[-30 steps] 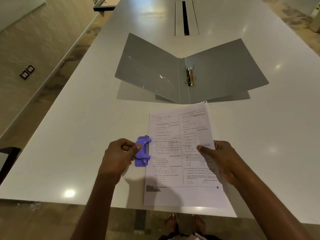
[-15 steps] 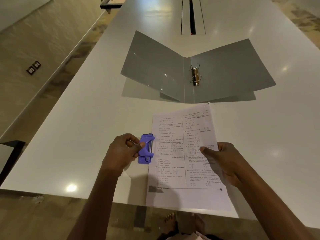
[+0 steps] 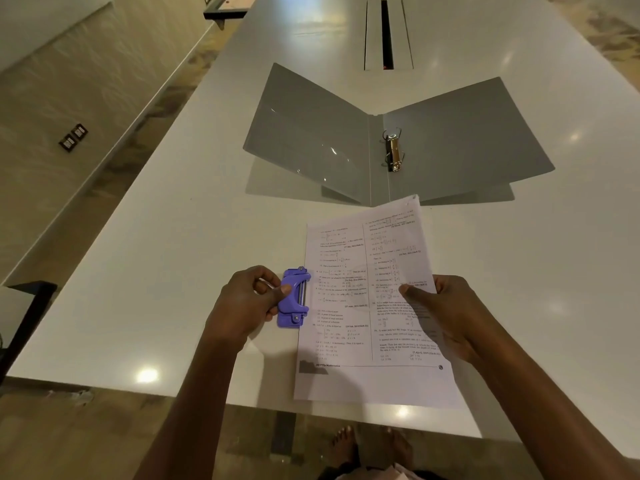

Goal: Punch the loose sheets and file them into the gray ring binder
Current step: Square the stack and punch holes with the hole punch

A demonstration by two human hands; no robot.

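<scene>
A gray ring binder [image 3: 311, 143] lies open on the white table [image 3: 173, 254], its metal rings [image 3: 393, 150] standing at the spine. In front of it are printed loose sheets [image 3: 349, 341], their left edge inside a purple hole punch [image 3: 292, 297]. My left hand [image 3: 247, 303] grips the punch, thumb on top of it. My right hand [image 3: 446, 313] holds the sheets at their right edge, thumb on top of the page. The sheets' near end overhangs the table's front edge.
A long slot [image 3: 387, 32] with a flap cover runs down the table's middle beyond the binder. The table's front edge is close under my forearms, with bare feet [image 3: 346, 441] on the floor below. A dark chair part [image 3: 31, 317] stands at the left.
The sheets' left edge has slid deeper into the punch. Both hands keep their holds; the view has shifted slightly.
</scene>
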